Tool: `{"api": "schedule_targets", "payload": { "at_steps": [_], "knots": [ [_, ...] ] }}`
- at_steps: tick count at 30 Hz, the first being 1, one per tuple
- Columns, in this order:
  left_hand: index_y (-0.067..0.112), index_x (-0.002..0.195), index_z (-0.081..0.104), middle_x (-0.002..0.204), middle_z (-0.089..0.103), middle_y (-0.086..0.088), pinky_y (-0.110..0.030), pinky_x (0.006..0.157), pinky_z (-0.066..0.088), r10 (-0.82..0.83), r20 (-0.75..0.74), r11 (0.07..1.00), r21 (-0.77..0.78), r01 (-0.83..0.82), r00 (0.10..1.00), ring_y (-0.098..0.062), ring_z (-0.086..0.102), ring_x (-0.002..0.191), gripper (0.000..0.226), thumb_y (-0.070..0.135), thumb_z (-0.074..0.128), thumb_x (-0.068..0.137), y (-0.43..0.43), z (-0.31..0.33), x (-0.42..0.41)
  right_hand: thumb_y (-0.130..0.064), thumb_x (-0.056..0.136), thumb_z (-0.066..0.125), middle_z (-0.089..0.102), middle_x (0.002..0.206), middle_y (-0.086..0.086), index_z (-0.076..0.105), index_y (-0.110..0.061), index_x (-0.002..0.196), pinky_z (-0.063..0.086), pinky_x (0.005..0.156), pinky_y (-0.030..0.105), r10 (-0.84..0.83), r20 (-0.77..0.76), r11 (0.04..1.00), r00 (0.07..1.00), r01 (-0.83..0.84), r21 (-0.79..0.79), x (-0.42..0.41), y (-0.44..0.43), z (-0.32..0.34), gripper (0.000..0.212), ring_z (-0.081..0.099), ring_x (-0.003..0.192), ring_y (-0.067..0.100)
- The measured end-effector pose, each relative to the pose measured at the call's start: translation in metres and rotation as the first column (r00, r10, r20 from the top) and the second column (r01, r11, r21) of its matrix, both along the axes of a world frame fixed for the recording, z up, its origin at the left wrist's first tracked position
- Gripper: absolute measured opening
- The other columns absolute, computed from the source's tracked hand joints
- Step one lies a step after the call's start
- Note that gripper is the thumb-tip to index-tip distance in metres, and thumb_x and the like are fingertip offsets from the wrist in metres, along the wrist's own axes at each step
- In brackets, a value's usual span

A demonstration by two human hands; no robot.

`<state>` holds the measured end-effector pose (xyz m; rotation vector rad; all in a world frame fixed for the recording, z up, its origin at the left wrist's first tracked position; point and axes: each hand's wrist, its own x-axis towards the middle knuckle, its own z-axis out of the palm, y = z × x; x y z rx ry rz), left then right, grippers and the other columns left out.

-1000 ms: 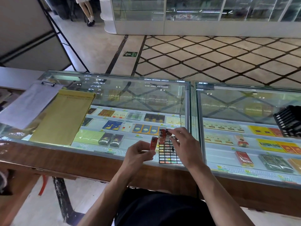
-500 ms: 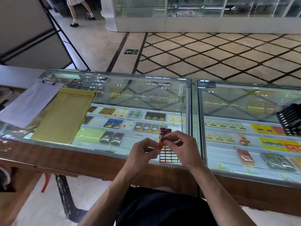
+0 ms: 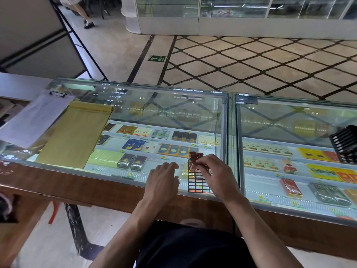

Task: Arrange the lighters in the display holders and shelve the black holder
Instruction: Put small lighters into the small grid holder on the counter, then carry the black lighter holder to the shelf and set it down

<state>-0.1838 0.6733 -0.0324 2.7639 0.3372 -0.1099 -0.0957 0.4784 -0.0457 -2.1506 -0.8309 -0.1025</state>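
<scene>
Glass surface (image 3: 135,105) carries two black holders: one gridded holder (image 3: 199,182) at the near edge and one second holder (image 3: 345,144) at the far right. Red-brown lighters (image 3: 195,156) stand upright in the grid's far rows; their exact count is unclear. Right hand (image 3: 216,176): grip pinches one lighter (image 3: 192,165) over the grid. Left hand (image 3: 164,178): grip released, fingers relaxed, just beside the grid.

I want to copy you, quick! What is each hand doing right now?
Left hand: open, holding nothing.
Right hand: pinching a lighter.
</scene>
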Motion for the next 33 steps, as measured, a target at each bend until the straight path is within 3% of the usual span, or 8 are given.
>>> {"api": "schedule_targets", "payload": {
  "at_steps": [3,9,19,28,33],
  "knots": [
    [0.023,0.137,0.051,0.133,0.063,-0.003,-0.041,0.102,0.043,-0.013,-0.024,0.992,0.125,0.016,1.0,-0.026,0.058,0.121,0.038,0.034,0.053,0.1,0.0,0.002,0.002,-0.017,0.098,0.073,0.068,0.107,-0.006,0.07,-0.017,0.113,0.061,0.081,0.035,0.042,0.025,0.998,0.999,-0.041,-0.04,0.001,0.003,0.0,0.015,0.07,0.097,0.012],
    [0.021,0.137,0.051,0.134,0.062,-0.005,-0.042,0.102,0.043,-0.017,-0.079,0.987,0.156,0.03,0.997,-0.029,0.058,0.121,0.04,0.036,0.054,0.1,0.0,0.008,0.005,-0.017,0.099,0.073,0.067,0.107,-0.004,0.069,-0.016,0.111,0.062,0.077,0.039,0.046,0.051,0.995,0.998,-0.041,-0.089,-0.002,0.006,-0.003,0.013,0.07,0.097,0.015],
    [0.021,0.141,0.047,0.136,0.059,-0.007,-0.045,0.103,0.042,-0.034,-0.088,0.976,0.213,0.052,0.996,-0.031,0.056,0.122,0.055,0.05,0.052,0.095,-0.001,0.039,-0.001,-0.028,0.097,0.066,0.065,0.107,-0.002,0.072,-0.018,0.115,0.058,0.077,0.038,-0.119,0.212,0.957,0.97,0.169,-0.235,-0.013,0.003,0.033,0.02,0.067,0.099,0.023],
    [0.02,0.144,0.044,0.136,0.059,-0.005,-0.043,0.102,0.042,-0.148,0.015,0.945,0.298,0.137,0.989,-0.027,0.056,0.123,0.056,0.051,0.047,0.098,-0.023,0.1,0.018,-0.046,0.092,0.067,0.072,0.11,0.005,0.072,-0.016,0.115,0.05,0.096,0.044,-0.393,0.262,0.75,0.881,0.472,-0.463,-0.012,-0.036,0.097,0.038,0.068,0.1,0.03],
    [0.021,0.131,0.05,0.128,0.062,-0.005,-0.044,0.098,0.041,-0.228,0.052,0.94,0.273,0.206,0.972,-0.029,0.056,0.12,0.044,0.048,0.048,0.096,-0.054,0.133,0.033,-0.052,0.09,0.051,0.073,0.111,0.008,0.073,-0.016,0.118,0.049,0.097,0.046,-0.504,0.229,0.626,0.833,0.535,-0.568,-0.03,-0.067,0.131,0.051,0.068,0.103,0.033]
  ]
}}
